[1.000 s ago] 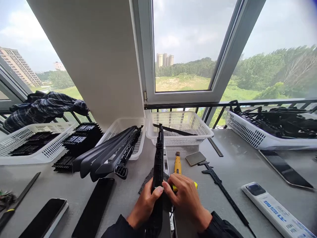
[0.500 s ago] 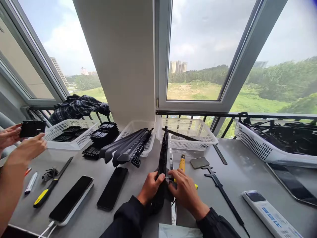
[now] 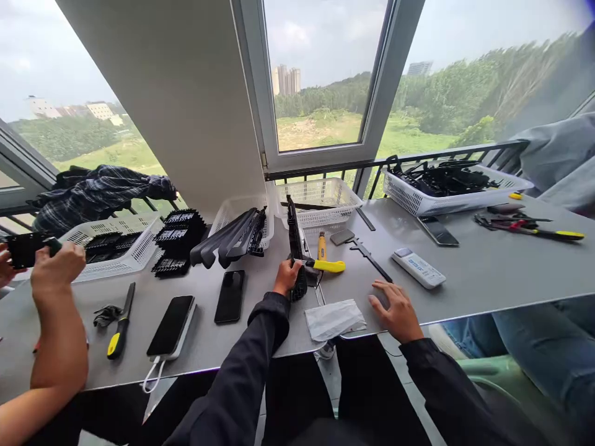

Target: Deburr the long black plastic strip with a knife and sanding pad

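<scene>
My left hand [image 3: 285, 279] is closed around the lower part of a long black plastic part [image 3: 294, 238], which points away from me over the table. A knife with a yellow handle [image 3: 329, 266] lies crosswise over this part, its metal end at my left thumb; whether the thumb grips it I cannot tell. My right hand [image 3: 397, 311] is off to the right at the table's front edge, fingers stretched out and holding nothing visible. Beyond its fingertips lies a black caliper [image 3: 372, 260]. A white cloth or packet [image 3: 335, 319] lies between my hands.
White baskets [image 3: 320, 217] with black parts line the window side. Long dark covers [image 3: 232, 238] lean from one. Phones [image 3: 230, 297], a yellow-black tool [image 3: 121, 328], a yellow tube-like tool [image 3: 322, 246] and a white device [image 3: 418, 267] lie about. At left, a co-worker's hand [image 3: 60, 266] holds a black part.
My right hand has left the black part and moved right to the table edge, fingers spread. The yellow-handled knife now shows across the part. The view has swung right and down.
</scene>
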Motion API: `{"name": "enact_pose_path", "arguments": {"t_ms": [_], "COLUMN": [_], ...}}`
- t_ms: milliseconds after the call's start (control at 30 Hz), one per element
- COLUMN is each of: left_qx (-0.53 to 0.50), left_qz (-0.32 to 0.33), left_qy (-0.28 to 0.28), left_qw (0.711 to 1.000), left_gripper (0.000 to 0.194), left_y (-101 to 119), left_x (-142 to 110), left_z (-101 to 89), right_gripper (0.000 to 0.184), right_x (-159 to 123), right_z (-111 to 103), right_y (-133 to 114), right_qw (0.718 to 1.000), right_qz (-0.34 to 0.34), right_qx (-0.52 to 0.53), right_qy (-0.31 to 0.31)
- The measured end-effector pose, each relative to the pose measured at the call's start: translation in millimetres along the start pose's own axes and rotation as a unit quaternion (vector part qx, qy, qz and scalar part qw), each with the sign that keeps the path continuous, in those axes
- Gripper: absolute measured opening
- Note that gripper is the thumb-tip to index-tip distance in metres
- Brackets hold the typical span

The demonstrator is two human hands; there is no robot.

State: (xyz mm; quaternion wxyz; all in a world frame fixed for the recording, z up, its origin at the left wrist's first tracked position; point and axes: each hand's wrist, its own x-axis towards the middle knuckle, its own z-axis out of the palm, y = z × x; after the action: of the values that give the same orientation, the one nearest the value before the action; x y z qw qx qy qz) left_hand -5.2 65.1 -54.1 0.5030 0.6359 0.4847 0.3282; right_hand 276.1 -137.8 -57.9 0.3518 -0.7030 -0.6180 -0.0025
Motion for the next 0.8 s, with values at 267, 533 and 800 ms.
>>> {"name": "enact_pose_path", "arguments": {"t_ms": [267,533,800], "left_qx": [-0.016,-0.037,-0.083], "left_qz": [-0.019,-0.041,-0.018], "left_qy": [-0.015,-0.025,-0.037], "left_qw": [1.000,0.998,0.996], "left_gripper": [0.040,0.040,0.031], "left_y": [-7,-1,44], "left_x": [13,8,-33], "left_z": [0.8,1.3,-0.3], "right_gripper": [0.042,0.036,0.036], "right_x": [-20,-23,-20], "right_z": [10,7,11], "right_y": [-9,-9,-18], "right_qw": [0.994,0.993,0.995], "right_qz": [0.078,0.090,0.084], "right_qx": [-0.071,-0.079,-0.049], "right_qy": [0.015,-0.006,0.021]}}
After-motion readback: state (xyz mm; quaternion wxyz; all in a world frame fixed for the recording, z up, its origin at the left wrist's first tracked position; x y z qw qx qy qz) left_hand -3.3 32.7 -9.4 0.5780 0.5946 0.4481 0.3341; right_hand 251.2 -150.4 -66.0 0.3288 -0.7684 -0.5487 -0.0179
